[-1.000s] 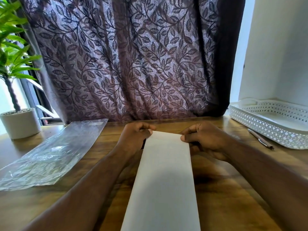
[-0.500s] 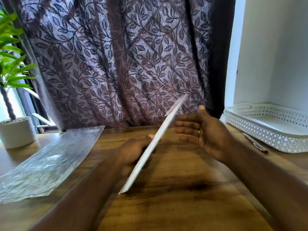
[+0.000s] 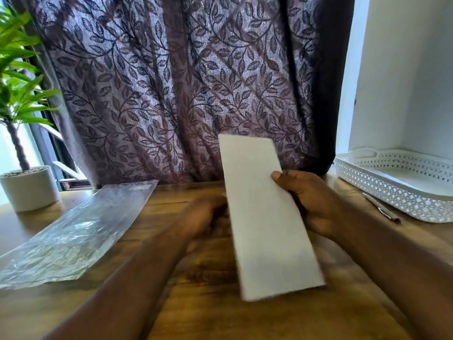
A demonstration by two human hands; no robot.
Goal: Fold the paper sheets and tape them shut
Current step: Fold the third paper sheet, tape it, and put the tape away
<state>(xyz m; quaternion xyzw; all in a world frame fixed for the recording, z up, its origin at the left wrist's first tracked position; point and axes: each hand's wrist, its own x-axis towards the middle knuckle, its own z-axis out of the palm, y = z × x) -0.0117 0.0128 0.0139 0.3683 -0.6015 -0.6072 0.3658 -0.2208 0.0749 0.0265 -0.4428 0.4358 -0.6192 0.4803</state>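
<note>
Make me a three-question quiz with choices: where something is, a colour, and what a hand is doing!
1. Where is the pen? A) on the table beside the tray B) inside the tray C) on the floor
2. What colour is the tray? A) red B) black C) white
3. What is the right hand doing? A) lying flat on the table B) holding the folded paper C) holding the pen
Answers: 1 A, it lies on the wood by the tray. 2 C, its lacy walls are white. 3 B, its thumb is on the paper.
</note>
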